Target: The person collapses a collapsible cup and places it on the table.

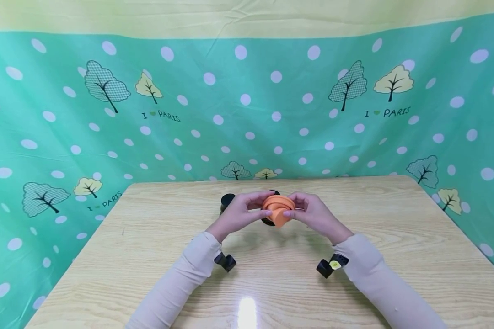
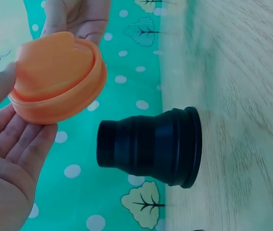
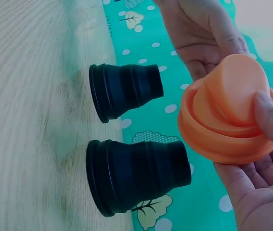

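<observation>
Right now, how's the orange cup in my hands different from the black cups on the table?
Pose: the orange cup is tilted, held up by your left hand and right hand; the black cups stand on the table, narrow end up.
Shape: the orange cup's narrow part is sunk and skewed within its wider rings, while the black cups are extended.
All have a wide round rim and a narrower end.

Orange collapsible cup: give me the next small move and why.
Probably ease the orange collapsible cup's narrow end further out: it sits aslant and partly folded in, pinched by the left hand and right hand, whereas both black collapsible cups stand extended, wide end down, on the table.
</observation>
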Motion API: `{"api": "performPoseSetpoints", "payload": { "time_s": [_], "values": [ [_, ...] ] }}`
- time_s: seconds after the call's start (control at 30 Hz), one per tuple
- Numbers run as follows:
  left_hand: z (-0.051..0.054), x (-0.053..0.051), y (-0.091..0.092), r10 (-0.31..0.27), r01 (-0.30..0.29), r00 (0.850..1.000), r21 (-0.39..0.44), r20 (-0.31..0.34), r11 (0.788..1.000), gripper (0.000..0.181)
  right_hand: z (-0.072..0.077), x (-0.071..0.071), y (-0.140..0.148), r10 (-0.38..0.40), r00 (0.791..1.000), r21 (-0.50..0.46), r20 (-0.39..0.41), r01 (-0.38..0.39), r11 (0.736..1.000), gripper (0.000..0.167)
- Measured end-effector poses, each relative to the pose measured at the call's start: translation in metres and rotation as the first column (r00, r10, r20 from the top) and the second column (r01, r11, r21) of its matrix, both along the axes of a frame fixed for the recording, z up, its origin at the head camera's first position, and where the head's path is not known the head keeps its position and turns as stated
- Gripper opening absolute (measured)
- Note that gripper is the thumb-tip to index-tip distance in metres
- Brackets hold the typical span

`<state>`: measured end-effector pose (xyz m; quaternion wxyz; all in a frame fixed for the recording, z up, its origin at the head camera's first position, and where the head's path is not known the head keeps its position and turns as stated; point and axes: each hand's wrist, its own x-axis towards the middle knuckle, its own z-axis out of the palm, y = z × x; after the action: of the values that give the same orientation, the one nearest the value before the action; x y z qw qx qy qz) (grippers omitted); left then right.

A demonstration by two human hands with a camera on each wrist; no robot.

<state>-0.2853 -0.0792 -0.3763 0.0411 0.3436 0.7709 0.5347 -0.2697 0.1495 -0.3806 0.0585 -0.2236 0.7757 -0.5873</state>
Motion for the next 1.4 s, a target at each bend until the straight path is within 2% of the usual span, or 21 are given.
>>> {"api": "performPoseSetpoints", "payload": {
  "time_s": [0.1, 0.23, 0.3, 0.47, 0.53, 0.6, 0.83, 1.1, 1.3, 1.4],
  "values": [
    [0.001, 0.0, 0.002, 0.013, -0.013, 1.0, 0.002, 0.009, 1.0, 0.044, 0.001, -0.001, 0.0, -0.004, 1.0, -0.003, -0.006, 0.004, 1.0, 0.024],
    [0.002, 0.002, 0.005, 0.033, -0.034, 0.999, -0.017, -0.013, 0.999, 0.039, 0.001, -0.001, 0.001, -0.005, 1.0, -0.007, -0.017, 0.005, 1.0, 0.023],
    [0.009, 0.008, 0.007, 0.039, -0.039, 0.999, -0.032, -0.02, 0.999, 0.037, 0.0, -0.001, 0.001, -0.01, 1.0, -0.002, -0.024, 0.01, 1.0, 0.022],
    [0.01, 0.01, 0.009, 0.041, -0.042, 0.999, -0.049, -0.035, 0.998, 0.034, 0.001, -0.001, 0.001, -0.022, 0.999, 0.017, -0.032, 0.022, 1.0, 0.022],
    [0.002, 0.005, 0.008, 0.043, -0.045, 0.998, -0.047, -0.055, 0.998, 0.034, 0.001, -0.001, 0.001, -0.026, 0.999, 0.021, -0.032, 0.027, 0.999, 0.023],
    [0.001, 0.005, 0.008, 0.043, -0.047, 0.996, -0.04, -0.084, 0.998, 0.032, 0.002, 0.0, 0.001, -0.033, 0.999, 0.025, -0.03, 0.034, 0.999, 0.023],
    [-0.004, 0.002, 0.007, 0.046, -0.056, 0.975, -0.041, -0.215, 0.998, 0.027, 0.0, 0.0, 0.0, -0.058, 0.998, 0.021, -0.034, 0.058, 0.998, 0.027],
    [-0.008, 0.0, 0.005, 0.055, -0.066, 0.969, -0.039, -0.241, 0.997, 0.036, 0.0, 0.002, -0.002, -0.027, 0.999, 0.008, 0.035, 0.027, 1.0, 0.039],
    [-0.006, 0.003, 0.006, 0.045, -0.087, 0.957, -0.134, -0.288, 0.987, 0.035, 0.002, 0.005, -0.005, -0.003, 1.0, 0.034, -0.001, 0.003, 0.999, 0.035],
    [-0.004, 0.006, 0.008, 0.052, -0.104, 0.95, -0.156, -0.307, 0.982, 0.034, 0.0, 0.005, -0.007, 0.015, 1.0, 0.064, -0.022, -0.013, 0.998, 0.037]
  ]
}}
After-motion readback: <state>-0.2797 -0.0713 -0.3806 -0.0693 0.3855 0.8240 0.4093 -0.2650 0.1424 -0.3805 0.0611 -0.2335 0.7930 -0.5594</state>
